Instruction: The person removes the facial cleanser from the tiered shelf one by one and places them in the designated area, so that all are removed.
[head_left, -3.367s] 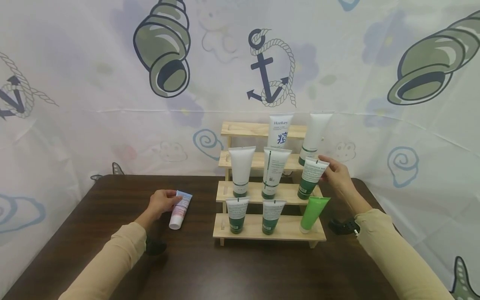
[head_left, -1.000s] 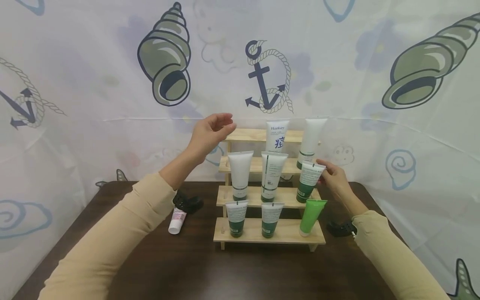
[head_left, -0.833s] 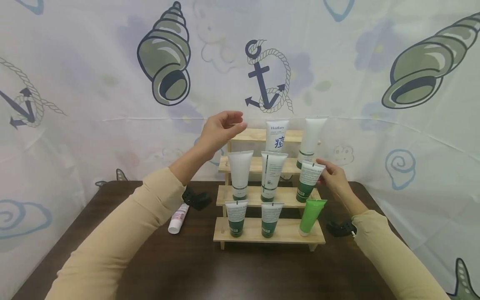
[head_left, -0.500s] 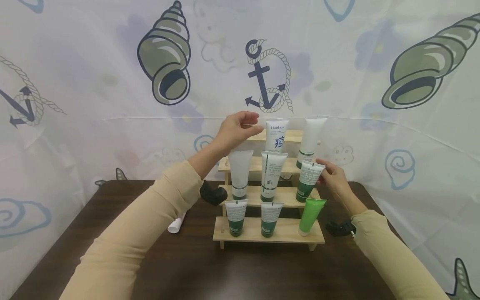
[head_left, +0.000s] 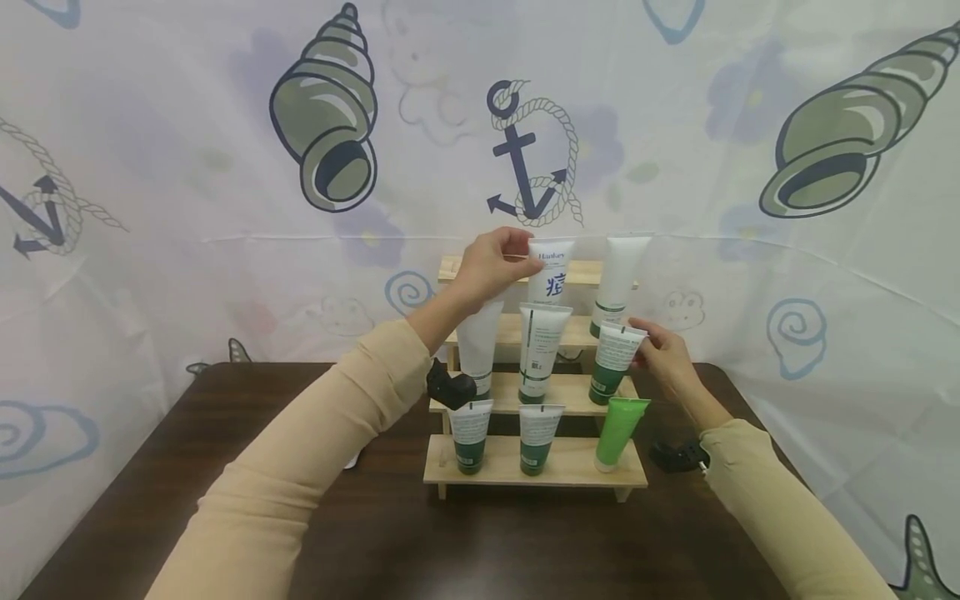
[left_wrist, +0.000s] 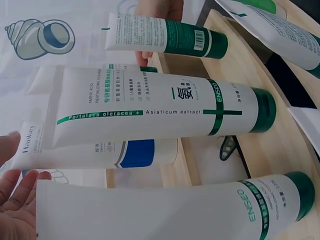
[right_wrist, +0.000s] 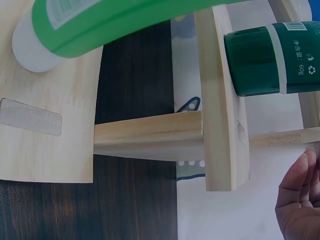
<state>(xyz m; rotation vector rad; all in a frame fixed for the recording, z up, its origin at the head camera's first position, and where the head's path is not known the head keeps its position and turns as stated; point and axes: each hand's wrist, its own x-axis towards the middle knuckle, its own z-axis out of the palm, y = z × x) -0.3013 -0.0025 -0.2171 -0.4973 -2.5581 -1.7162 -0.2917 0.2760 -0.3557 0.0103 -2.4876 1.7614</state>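
My left hand (head_left: 487, 262) is at the upper left edge of a white Hankey tube (head_left: 551, 271) with blue lettering. Its thumb overlaps the tube's front; the left wrist view shows the fingers (left_wrist: 20, 192) spread apart from the thumb near the tube's top end. My right hand (head_left: 667, 358) grips the side of the wooden tiered rack (head_left: 562, 475), behind a small green-and-white tube (head_left: 617, 358). In the right wrist view its fingertips (right_wrist: 306, 165) meet a rail end. White tubes (head_left: 542, 346) stand in front of the Hankey tube.
A tall white tube (head_left: 618, 279) stands at the back right. The front tier holds two small white-and-green tubes (head_left: 538, 433) and a bright green tube (head_left: 619, 429). On the dark table (head_left: 405, 533), a tube lies mostly hidden behind my left forearm. A printed curtain (head_left: 187, 167) hangs behind.
My left hand has left the pink-and-white tube lying on the table, risen, and moved right to the Hankey tube. My right hand stays at the rack's side.
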